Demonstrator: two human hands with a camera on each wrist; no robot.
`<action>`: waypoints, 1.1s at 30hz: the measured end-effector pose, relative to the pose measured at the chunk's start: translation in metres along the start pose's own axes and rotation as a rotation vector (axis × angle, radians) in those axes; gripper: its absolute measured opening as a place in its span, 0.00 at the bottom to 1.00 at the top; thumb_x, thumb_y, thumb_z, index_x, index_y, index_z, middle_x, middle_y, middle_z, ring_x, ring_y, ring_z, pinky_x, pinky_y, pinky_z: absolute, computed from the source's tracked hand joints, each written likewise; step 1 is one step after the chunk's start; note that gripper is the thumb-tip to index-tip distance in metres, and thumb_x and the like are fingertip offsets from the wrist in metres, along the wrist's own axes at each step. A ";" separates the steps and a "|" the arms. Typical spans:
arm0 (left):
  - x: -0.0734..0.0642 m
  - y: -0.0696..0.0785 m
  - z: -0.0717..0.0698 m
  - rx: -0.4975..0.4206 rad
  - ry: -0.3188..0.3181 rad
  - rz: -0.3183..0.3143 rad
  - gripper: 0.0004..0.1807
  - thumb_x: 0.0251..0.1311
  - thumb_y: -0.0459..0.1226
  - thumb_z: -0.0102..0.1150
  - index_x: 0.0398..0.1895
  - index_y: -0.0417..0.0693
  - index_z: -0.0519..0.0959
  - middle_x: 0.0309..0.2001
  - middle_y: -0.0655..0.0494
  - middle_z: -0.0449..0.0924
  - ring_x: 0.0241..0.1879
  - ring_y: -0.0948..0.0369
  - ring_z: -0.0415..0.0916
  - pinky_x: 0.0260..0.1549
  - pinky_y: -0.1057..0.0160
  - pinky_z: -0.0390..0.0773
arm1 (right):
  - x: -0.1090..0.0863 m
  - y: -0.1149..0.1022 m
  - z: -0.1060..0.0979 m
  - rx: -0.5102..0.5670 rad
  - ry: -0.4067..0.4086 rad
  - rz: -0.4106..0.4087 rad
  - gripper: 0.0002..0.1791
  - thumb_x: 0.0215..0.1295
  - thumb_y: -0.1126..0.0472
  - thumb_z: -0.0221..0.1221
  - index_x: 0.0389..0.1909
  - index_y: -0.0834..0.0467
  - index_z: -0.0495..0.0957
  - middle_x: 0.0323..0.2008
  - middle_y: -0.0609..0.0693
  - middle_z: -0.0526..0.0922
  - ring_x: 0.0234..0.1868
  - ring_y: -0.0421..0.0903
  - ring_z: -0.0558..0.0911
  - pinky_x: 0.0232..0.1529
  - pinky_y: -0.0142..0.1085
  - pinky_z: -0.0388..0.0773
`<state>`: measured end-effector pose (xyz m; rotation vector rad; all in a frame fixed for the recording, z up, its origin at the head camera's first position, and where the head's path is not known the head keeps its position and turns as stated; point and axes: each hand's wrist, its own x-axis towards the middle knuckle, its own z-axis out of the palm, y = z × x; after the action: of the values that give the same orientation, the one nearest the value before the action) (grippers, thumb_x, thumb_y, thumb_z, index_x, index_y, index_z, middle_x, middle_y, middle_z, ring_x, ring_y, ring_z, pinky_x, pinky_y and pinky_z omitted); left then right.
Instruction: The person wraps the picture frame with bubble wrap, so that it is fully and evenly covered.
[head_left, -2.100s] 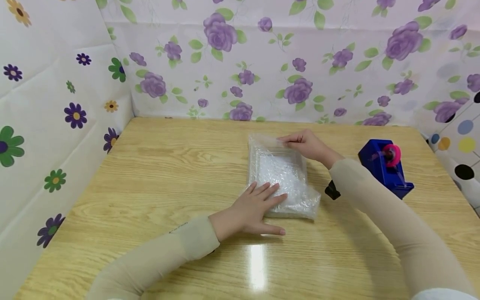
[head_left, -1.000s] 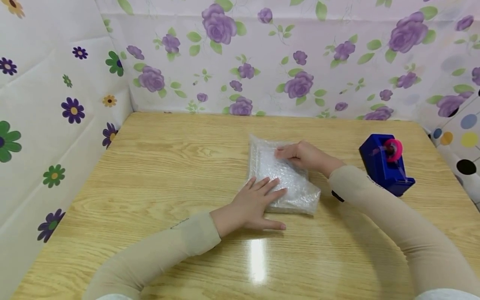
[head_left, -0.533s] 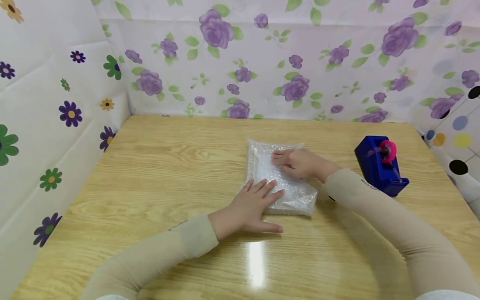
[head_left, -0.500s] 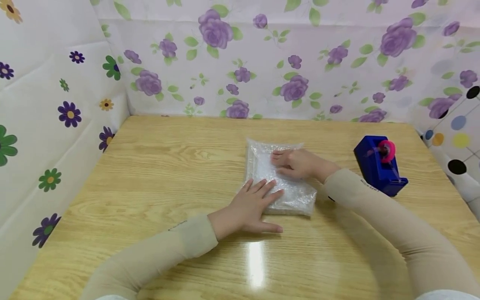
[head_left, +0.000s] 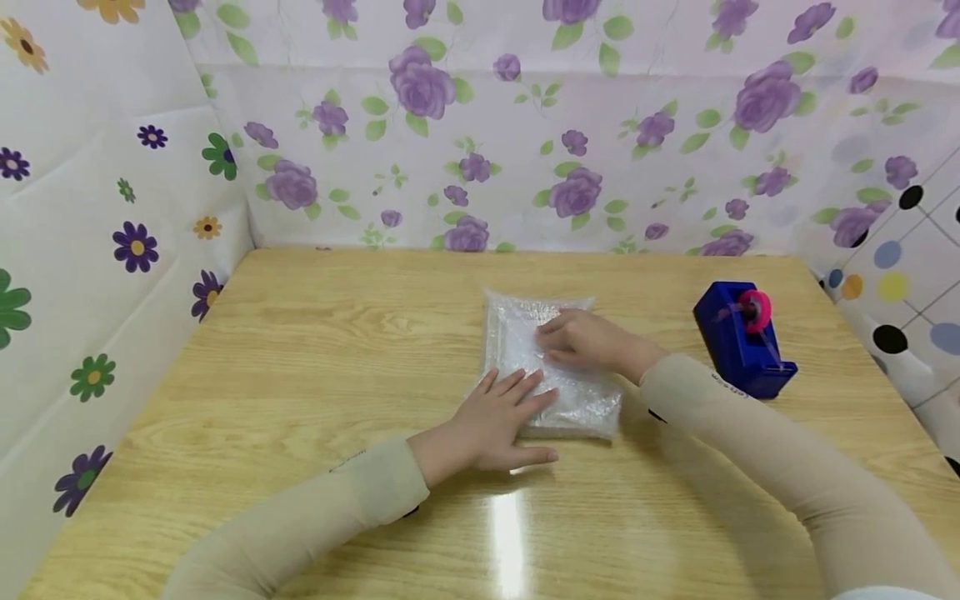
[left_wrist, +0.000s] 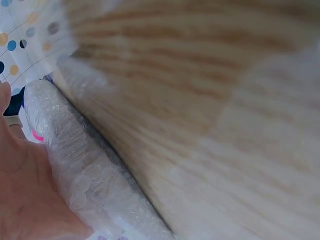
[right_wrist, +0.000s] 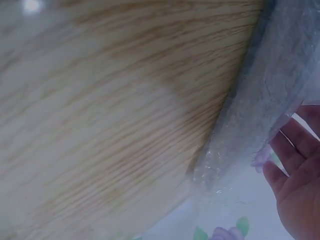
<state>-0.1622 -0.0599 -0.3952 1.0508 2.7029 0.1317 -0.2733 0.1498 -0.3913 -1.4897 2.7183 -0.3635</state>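
A flat rectangular package in clear bubble wrap (head_left: 585, 408) lies near the middle of the table; the wrap blurs what is inside. My left hand (head_left: 495, 421) rests on its lower left part, fingers spread and straight, thumb out over the table. On the upper middle of the package, my right hand (head_left: 588, 339) presses the wrap with its fingertips. The left wrist view shows the package's wrapped side (left_wrist: 80, 150) beside the hand. In the right wrist view, the right hand's fingers (right_wrist: 297, 137) reach over the wrapped edge, loosely bent.
To the right, beyond the right forearm, stands a blue tape dispenser (head_left: 738, 342) with a pink roll core (head_left: 757, 311). Wood-grain table (head_left: 337, 350) surrounds the package. Flowered sheets (head_left: 510, 133) hang behind and at the left, a dotted one (head_left: 900, 308) at the right.
My right hand earlier pinched the wrap at the package's upper right edge. It has brought that flap down over the top and now presses there. The left hand has stayed in place.
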 end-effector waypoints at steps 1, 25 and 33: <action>0.001 0.000 0.001 -0.014 -0.005 0.003 0.42 0.61 0.68 0.37 0.75 0.63 0.49 0.76 0.56 0.42 0.75 0.54 0.40 0.72 0.45 0.39 | -0.002 0.000 0.000 0.017 -0.015 0.012 0.18 0.61 0.59 0.62 0.49 0.65 0.80 0.53 0.63 0.79 0.57 0.60 0.77 0.66 0.57 0.60; 0.035 -0.085 -0.027 -0.200 0.118 0.094 0.43 0.62 0.54 0.56 0.74 0.46 0.53 0.76 0.45 0.42 0.75 0.46 0.37 0.72 0.44 0.41 | -0.009 -0.004 0.008 -0.036 -0.038 0.061 0.26 0.66 0.49 0.57 0.60 0.59 0.74 0.62 0.58 0.72 0.65 0.55 0.70 0.66 0.55 0.62; 0.046 -0.092 -0.024 -0.135 0.036 0.130 0.39 0.67 0.56 0.46 0.75 0.49 0.50 0.77 0.51 0.39 0.75 0.53 0.33 0.73 0.48 0.35 | -0.014 -0.003 0.006 -0.042 -0.029 0.073 0.27 0.66 0.48 0.57 0.60 0.60 0.73 0.63 0.57 0.72 0.65 0.54 0.70 0.67 0.55 0.61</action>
<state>-0.2608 -0.0964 -0.3960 1.1924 2.6137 0.3545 -0.2622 0.1583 -0.3977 -1.3886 2.7652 -0.2814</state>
